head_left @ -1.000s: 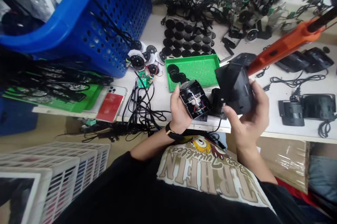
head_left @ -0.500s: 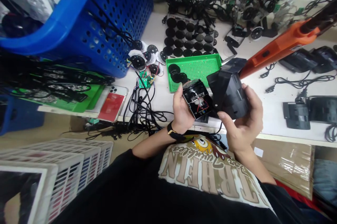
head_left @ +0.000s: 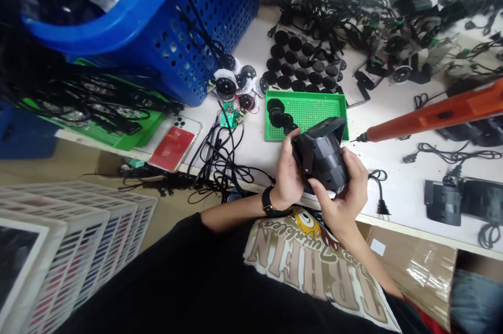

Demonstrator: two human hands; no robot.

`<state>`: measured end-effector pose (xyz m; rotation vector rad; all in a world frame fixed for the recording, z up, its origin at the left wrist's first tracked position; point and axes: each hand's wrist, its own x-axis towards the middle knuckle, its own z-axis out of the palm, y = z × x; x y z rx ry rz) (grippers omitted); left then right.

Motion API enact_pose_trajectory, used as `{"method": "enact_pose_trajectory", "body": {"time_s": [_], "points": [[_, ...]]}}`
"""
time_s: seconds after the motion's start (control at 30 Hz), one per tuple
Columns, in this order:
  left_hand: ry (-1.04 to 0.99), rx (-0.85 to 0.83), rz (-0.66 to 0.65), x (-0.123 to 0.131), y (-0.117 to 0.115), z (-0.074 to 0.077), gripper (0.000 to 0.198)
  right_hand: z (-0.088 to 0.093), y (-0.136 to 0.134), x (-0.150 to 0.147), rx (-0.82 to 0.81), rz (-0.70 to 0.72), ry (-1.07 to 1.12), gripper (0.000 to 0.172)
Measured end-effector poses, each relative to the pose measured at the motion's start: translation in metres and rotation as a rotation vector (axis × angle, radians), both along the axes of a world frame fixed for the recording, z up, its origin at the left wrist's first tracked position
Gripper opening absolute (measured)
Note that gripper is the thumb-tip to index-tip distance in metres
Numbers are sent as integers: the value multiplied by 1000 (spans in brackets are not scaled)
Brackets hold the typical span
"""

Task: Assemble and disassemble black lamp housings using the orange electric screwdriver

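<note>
Both my hands hold a black plastic housing [head_left: 323, 158] above the white table's front edge, its two halves closed together. My left hand [head_left: 288, 169], with a black wristwatch, grips its left end. My right hand [head_left: 341, 192] wraps its lower right side. The wiring seen earlier is now hidden inside. Just beyond the housing lie a green perforated tray [head_left: 306, 114] holding a stack of black discs [head_left: 277, 113]. An orange electric screwdriver [head_left: 436, 117] rests to the right, its tip pointing towards the housing and apart from it.
A blue perforated basket [head_left: 181, 35] stands at back left. Tangled black cables [head_left: 216, 158], a phone [head_left: 175, 143], rows of black discs [head_left: 294, 62] and black housings [head_left: 442, 203] lie on the table. White crates [head_left: 70, 245] stand on the floor at left.
The housing's two separate halves have come together, covering the exposed wires. My hands have moved closer together and lower in view. The orange screwdriver now lies clear of the housing.
</note>
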<state>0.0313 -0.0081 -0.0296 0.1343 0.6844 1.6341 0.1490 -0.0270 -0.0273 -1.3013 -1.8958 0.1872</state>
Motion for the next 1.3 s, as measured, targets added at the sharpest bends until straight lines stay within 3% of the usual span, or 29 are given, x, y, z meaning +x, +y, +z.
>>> {"method": "enact_pose_trajectory", "body": {"time_s": [0.53,0.67,0.87,1.1,1.3], "points": [[-5,-6,8,-1,1,-1,45,-5,-2,2,-57,37,2,81],[45,-3,-26,-4,-2,-3,55,-5,-2,3,-43,59,6,81],[100,-76,-135,-8,-6,4,94,-6,-3,3,-23,80,-19,79],[90,-156,-108,-7,-2,8,88,-12,-2,4,-39,110,-94,88],[144,-154,-91,-9,4,9,66,-10,3,1,-90,155,-168,92]]}}
